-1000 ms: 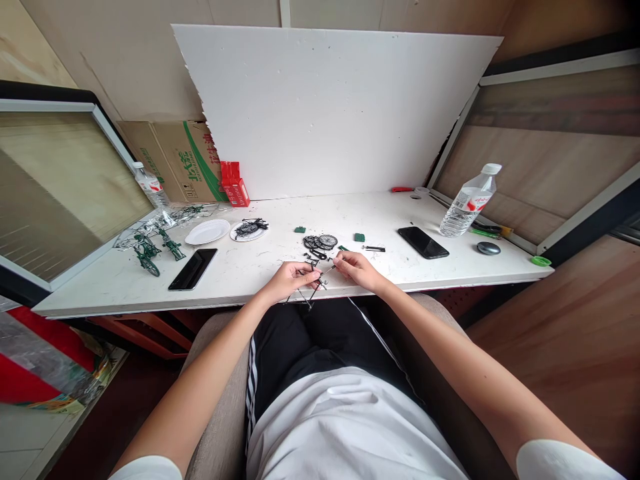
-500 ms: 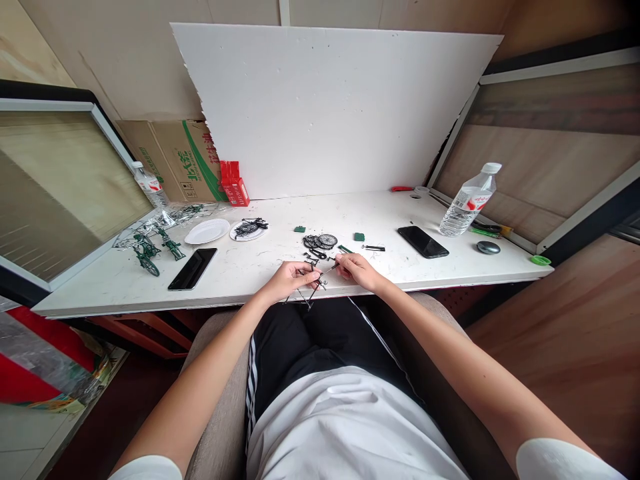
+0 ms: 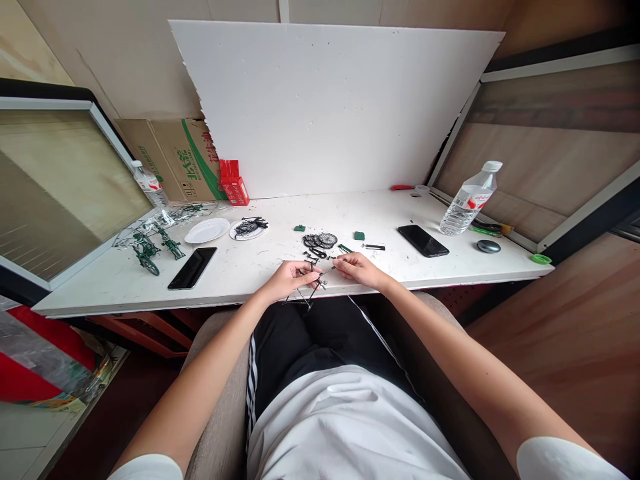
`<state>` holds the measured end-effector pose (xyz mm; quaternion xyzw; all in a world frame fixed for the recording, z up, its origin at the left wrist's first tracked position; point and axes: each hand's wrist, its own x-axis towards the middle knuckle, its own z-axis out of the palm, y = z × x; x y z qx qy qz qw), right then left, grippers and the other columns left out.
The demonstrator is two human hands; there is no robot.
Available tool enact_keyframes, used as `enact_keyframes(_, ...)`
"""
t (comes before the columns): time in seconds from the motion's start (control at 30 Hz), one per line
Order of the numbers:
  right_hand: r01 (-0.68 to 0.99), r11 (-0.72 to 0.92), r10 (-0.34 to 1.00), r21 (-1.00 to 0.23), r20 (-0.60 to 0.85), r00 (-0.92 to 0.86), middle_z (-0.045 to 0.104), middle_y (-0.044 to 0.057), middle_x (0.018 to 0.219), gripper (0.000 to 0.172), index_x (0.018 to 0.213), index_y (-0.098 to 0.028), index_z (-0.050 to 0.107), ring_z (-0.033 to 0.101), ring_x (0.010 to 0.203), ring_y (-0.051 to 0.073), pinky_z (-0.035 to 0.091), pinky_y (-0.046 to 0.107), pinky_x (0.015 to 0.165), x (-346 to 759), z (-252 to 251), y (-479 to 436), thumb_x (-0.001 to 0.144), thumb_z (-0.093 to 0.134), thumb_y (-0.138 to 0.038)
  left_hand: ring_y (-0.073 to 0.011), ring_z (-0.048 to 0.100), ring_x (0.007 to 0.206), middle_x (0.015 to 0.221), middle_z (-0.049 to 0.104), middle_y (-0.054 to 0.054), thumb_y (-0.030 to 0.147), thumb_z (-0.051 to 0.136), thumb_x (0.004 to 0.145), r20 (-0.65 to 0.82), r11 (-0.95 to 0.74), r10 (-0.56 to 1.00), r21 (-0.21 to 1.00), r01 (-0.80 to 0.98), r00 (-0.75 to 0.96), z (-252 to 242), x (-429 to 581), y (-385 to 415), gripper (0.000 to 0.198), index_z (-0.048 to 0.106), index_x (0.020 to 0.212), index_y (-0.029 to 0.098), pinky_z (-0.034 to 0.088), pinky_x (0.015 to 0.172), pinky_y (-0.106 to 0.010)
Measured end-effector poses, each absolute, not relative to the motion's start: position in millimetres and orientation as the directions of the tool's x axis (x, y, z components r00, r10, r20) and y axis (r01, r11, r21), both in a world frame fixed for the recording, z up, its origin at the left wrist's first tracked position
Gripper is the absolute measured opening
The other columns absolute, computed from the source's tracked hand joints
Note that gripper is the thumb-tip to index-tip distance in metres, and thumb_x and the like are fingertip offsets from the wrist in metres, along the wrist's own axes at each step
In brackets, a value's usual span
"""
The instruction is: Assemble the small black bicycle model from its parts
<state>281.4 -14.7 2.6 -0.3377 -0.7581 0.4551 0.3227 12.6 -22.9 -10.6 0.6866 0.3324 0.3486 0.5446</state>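
Observation:
Over the table's front edge, my left hand [image 3: 289, 280] is closed around a thin black model bicycle frame [image 3: 309, 301], whose bars stick out below the fingers. My right hand [image 3: 359, 268] is just to the right, thumb and fingertips pinched together; what they hold, if anything, is too small to make out. A thin dark rod [image 3: 328, 271] spans the gap between the hands. Just behind lie black spoked model wheels [image 3: 327, 240] and small black parts [image 3: 316, 253]. Nearby are a narrow green piece [image 3: 345, 248] and a dark strip [image 3: 374, 247].
Small green blocks [image 3: 359, 236] lie behind the hands. Left are a phone [image 3: 193, 268], a plate of black parts [image 3: 233, 233], a white plate [image 3: 207, 231] and green model bicycles [image 3: 146, 255]. Right are another phone [image 3: 423, 241], a water bottle [image 3: 466, 203] and a round dark object [image 3: 489, 247].
My right hand has shifted slightly up and left, and its fingertips have moved off the lower end of the thin rod. My left hand keeps its hold on the bicycle frame.

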Motion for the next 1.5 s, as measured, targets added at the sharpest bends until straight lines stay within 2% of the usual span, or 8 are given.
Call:
enact_keyframes(0.17,0.250,0.356,0.823,-0.901,0.176,-0.540,0.033,-0.006,0.056,0.065,0.064,-0.023,0.041,0.025,0.055,0.011,0.023,0.032,0.056,278.5,5.3,-17.3,0.101,0.054,-0.074,-0.0208,0.076,0.082,0.091,0.081,-0.011,0.052,0.083,0.089,0.122,-0.188,0.838,0.980,0.072,0.532,-10.8,12.8,-23.0,0.047,0.080,0.113,0.011,0.058,0.085,-0.032)
enact_keyframes(0.4,0.188,0.337,0.829,-0.923,0.196,-0.523,0.040,-0.002,0.061,0.060,0.065,-0.024,0.040,0.035,0.057,0.015,0.030,0.034,0.059,278.3,-0.9,-13.7,0.105,0.047,-0.068,-0.0211,0.076,0.081,0.089,0.080,-0.011,0.053,0.085,0.087,0.119,-0.175,0.837,0.983,0.055,0.534,-9.9,14.2,-23.0,0.050,0.080,0.112,0.010,0.058,0.084,-0.032)
enact_keyframes(0.57,0.174,0.334,0.807,-0.926,0.186,-0.561,0.040,-0.004,0.062,0.060,0.067,-0.023,0.042,0.033,0.056,0.012,0.027,0.031,0.056,280.4,-2.4,-10.2,0.103,0.053,-0.070,-0.0211,0.076,0.081,0.089,0.080,-0.010,0.053,0.086,0.086,0.114,-0.171,0.842,0.983,0.060,0.527,-8.9,14.5,-23.6,0.051,0.080,0.112,0.010,0.058,0.085,-0.033)
enact_keyframes(0.93,0.276,0.341,0.832,-0.899,0.152,-0.534,0.036,-0.005,0.052,0.071,0.057,-0.022,0.040,0.029,0.051,0.010,0.028,0.032,0.057,280.5,0.6,-13.0,0.103,0.049,-0.075,-0.0217,0.077,0.082,0.088,0.081,-0.010,0.053,0.084,0.088,0.107,-0.184,0.849,0.978,0.101,0.517,-8.7,14.5,-24.5,0.050,0.080,0.113,0.011,0.058,0.085,-0.033)
enact_keyframes(1.17,0.193,0.304,0.836,-0.933,0.164,-0.523,0.045,-0.003,0.070,0.050,0.086,-0.023,0.049,0.039,0.061,0.014,0.032,0.030,0.057,277.8,-10.4,-11.7,0.105,0.051,-0.069,-0.0224,0.078,0.081,0.091,0.081,-0.010,0.054,0.087,0.085,0.116,-0.173,0.849,0.983,0.063,0.515,-7.7,15.8,-24.6,0.052,0.080,0.111,0.010,0.060,0.085,-0.035)
enact_keyframes(1.37,0.105,0.276,0.817,-0.955,0.176,-0.549,0.042,-0.005,0.068,0.036,0.095,-0.026,0.045,0.036,0.060,0.015,0.031,0.030,0.060,278.1,-6.2,-17.8,0.108,0.050,-0.059,-0.0226,0.078,0.082,0.089,0.080,-0.010,0.054,0.087,0.085,0.120,-0.170,0.845,0.984,0.050,0.521,-5.7,16.5,-25.8,0.052,0.079,0.111,0.009,0.061,0.086,-0.035)
enact_keyframes(1.5,0.078,0.248,0.790,-0.966,0.155,-0.593,0.047,-0.006,0.065,0.038,0.099,-0.025,0.049,0.042,0.060,0.014,0.034,0.029,0.061,279.5,-4.3,-15.6,0.103,0.061,-0.061,-0.0220,0.078,0.081,0.089,0.081,-0.010,0.053,0.086,0.086,0.120,-0.181,0.850,0.981,0.071,0.513,-5.3,16.2,-25.8,0.050,0.080,0.110,0.010,0.060,0.084,-0.033)
